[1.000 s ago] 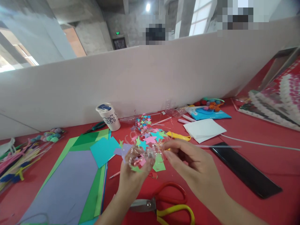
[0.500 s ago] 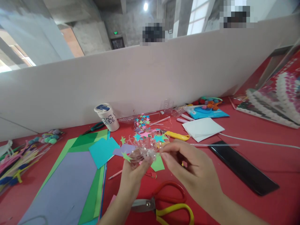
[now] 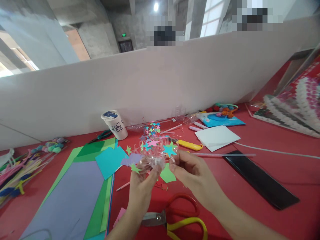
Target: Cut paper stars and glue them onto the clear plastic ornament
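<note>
My left hand [image 3: 143,180] is closed around the gathered base of a clear plastic bundle [image 3: 156,161] with coloured paper stars on it. At the right side of the bundle, the thumb and fingers of my right hand [image 3: 191,170] pinch a clear curled strip just below a blue paper star [image 3: 169,150]. Pink and green stars stick out from the bundle's top and left. Below my hands lie scissors [image 3: 160,218] with one red and one yellow handle. Beyond the bundle, a pile of small coloured stars [image 3: 152,129] rests on the red table.
Coloured paper sheets [image 3: 67,196] cover the left side, near pipe cleaners [image 3: 22,173]. A patterned cup [image 3: 116,125] stands by the white partition [image 3: 150,86]. A yellow cutter [image 3: 189,144], white paper [image 3: 217,137] and a black flat object [image 3: 262,180] lie on the right.
My right hand has shifted slightly and its fingers now pinch at the bundle's right side. The blue star there stands out higher and nearer. My left hand keeps its hold.
</note>
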`<move>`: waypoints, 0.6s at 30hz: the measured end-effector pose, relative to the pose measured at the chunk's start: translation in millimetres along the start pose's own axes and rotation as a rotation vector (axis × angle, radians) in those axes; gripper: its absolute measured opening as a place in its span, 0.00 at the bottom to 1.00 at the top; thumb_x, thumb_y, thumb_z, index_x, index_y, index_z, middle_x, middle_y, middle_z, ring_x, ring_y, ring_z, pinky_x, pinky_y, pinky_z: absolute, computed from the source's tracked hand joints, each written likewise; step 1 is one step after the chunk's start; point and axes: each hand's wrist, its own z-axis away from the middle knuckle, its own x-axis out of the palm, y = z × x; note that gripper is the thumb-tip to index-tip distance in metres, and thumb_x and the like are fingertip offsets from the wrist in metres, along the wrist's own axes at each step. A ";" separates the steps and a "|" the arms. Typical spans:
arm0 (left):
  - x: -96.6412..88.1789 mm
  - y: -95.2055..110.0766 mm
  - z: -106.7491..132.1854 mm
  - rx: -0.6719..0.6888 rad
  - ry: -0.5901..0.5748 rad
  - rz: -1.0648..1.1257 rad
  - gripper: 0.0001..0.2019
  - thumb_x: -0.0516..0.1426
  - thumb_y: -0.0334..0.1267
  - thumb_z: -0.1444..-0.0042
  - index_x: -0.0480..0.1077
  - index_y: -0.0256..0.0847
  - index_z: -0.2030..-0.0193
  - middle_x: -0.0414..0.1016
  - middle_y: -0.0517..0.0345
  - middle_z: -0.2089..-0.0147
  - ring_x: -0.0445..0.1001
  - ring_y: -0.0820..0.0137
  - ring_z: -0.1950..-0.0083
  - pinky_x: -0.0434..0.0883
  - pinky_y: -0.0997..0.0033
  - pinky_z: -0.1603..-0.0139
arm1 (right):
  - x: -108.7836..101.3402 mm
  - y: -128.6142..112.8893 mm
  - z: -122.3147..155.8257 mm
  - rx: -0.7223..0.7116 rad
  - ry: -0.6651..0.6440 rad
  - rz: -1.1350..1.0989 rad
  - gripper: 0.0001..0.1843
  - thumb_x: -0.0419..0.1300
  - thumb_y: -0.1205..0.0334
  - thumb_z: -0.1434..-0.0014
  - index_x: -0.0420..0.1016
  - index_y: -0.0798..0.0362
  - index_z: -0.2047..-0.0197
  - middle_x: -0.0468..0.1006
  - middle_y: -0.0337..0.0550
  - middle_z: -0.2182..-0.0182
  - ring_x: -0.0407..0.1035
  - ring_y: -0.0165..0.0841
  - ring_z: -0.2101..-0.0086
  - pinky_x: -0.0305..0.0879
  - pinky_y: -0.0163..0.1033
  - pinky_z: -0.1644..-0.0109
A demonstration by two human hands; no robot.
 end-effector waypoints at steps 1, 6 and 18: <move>-0.8 -1.2 -1.0 -0.018 -0.027 0.010 0.07 0.65 0.39 0.54 0.76 0.39 0.69 0.78 0.59 0.69 0.75 0.71 0.64 0.71 0.74 0.60 | 0.4 1.4 -0.1 -0.008 0.003 0.008 0.07 0.52 0.66 0.49 0.59 0.51 0.78 0.57 0.30 0.82 0.53 0.26 0.80 0.51 0.31 0.79; -5.0 -9.5 -4.2 -0.172 -0.063 0.159 0.08 0.64 0.41 0.55 0.74 0.39 0.76 0.73 0.60 0.75 0.70 0.74 0.72 0.68 0.76 0.67 | 3.3 5.6 1.7 -0.156 0.033 0.121 0.04 0.53 0.70 0.49 0.66 0.52 0.74 0.66 0.35 0.77 0.60 0.28 0.76 0.57 0.32 0.74; -3.4 -4.9 -2.7 0.157 0.112 -0.238 0.13 0.66 0.42 0.60 0.72 0.40 0.68 0.76 0.54 0.64 0.73 0.64 0.60 0.71 0.66 0.59 | -6.3 6.2 5.9 -0.205 0.109 0.293 0.06 0.56 0.65 0.41 0.73 0.53 0.67 0.67 0.33 0.80 0.62 0.26 0.80 0.57 0.30 0.78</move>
